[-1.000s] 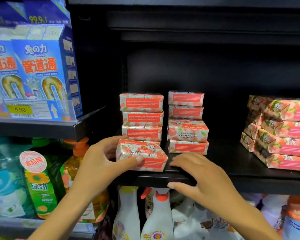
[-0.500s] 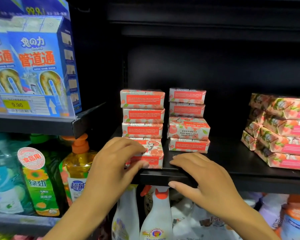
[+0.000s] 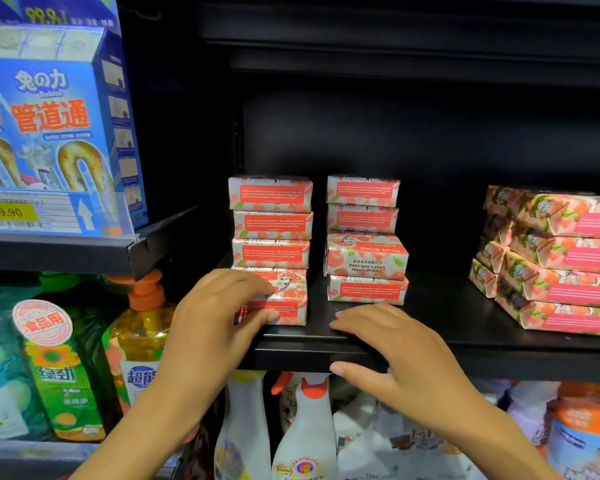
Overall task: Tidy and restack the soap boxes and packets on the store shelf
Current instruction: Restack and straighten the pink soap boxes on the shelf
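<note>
A shop: black shelf of stacked soap boxes, yellow 9.90 price tag, detergent bottles.

Your upper left holds blue drain-cleaner boxes behind a 9.90 price tag. Below sit a green detergent bottle, an orange-pump bottle and white spray bottles.

Soap box just right of centre, 3 o'clock: "Goat Soap", "Pomegranate Goat's milk soap", printed upside down. Price tag, 9 o'clock: "9.90". Blue box, 10 o'clock: "管道通".
</note>
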{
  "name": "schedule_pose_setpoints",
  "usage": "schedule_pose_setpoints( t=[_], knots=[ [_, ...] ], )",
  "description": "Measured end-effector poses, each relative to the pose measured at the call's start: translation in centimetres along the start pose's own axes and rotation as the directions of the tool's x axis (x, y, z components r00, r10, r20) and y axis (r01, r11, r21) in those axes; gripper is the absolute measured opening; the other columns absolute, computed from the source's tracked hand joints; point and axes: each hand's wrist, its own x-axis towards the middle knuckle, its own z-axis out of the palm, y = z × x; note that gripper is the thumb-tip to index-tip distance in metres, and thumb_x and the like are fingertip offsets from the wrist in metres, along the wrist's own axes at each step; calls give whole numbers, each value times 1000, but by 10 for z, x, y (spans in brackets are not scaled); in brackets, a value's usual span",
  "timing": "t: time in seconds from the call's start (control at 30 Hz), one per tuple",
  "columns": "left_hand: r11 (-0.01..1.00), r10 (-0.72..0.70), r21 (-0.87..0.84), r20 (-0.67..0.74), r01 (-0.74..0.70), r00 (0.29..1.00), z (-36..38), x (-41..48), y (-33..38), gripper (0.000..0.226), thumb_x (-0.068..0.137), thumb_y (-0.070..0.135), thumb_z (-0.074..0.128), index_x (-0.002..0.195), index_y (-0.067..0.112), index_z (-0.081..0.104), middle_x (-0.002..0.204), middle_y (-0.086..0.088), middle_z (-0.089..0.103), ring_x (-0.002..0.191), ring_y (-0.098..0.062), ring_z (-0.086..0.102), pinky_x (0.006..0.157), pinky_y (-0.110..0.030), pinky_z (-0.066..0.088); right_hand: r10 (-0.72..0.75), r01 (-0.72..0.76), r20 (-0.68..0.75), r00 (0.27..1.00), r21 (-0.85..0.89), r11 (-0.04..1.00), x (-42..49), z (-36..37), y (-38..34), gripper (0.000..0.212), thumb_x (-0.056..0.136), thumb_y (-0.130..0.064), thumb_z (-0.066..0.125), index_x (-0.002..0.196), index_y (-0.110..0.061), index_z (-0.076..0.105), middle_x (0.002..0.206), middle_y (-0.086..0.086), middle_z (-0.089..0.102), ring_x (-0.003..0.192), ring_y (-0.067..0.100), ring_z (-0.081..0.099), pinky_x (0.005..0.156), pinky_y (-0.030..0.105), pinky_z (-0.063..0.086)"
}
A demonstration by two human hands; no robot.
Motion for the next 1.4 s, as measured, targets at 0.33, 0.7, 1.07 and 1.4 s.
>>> schedule_pose_setpoints(
  t=[0.33, 0.7, 1.07, 1.4],
  knots=[
    [980, 199, 0, -144, -201, 969, 16, -14, 13, 24, 83, 33, 66, 82, 9, 70, 84, 1, 65, 81, -16, 58, 73, -27, 46, 127, -154, -290, 949, -72, 985, 44, -35, 19, 51, 79, -31, 70, 126, -19, 54, 126, -3, 56, 118, 13, 47, 97, 23, 34],
    [978, 201, -24, -113, -205, 973, 27, -18, 6, 30, 84, 36, 63, 65, 14, 71, 67, 5, 65, 63, -11, 60, 54, -30, 48, 28, -108, -272, 962, -284, 953, 42, -27, 23, 42, 76, -14, 72, 115, -13, 57, 112, 3, 60, 104, 20, 51, 83, 26, 40],
    [575, -211, -720, 329, 389, 921, -13, 14, 37, 39, 63, 65, 60, 76, 31, 75, 74, 1, 74, 69, -14, 71, 57, -19, 54, -407, 227, -579, 707, -360, 905, 8, -22, -13, 23, 91, -13, 57, 103, 3, 68, 107, 16, 66, 107, 28, 59, 96, 41, 46],
    [677, -213, -695, 131, 243, 968, -13, 6, 39, 50, 52, 29, 92, 94, 21, 67, 91, 11, 72, 81, -5, 70, 63, -13, 53, -226, 205, -437, 871, -96, 974, 5, -35, -19, 63, 78, -45, 67, 130, -12, 49, 136, -1, 44, 130, 14, 37, 109, 29, 30]
  ],
)
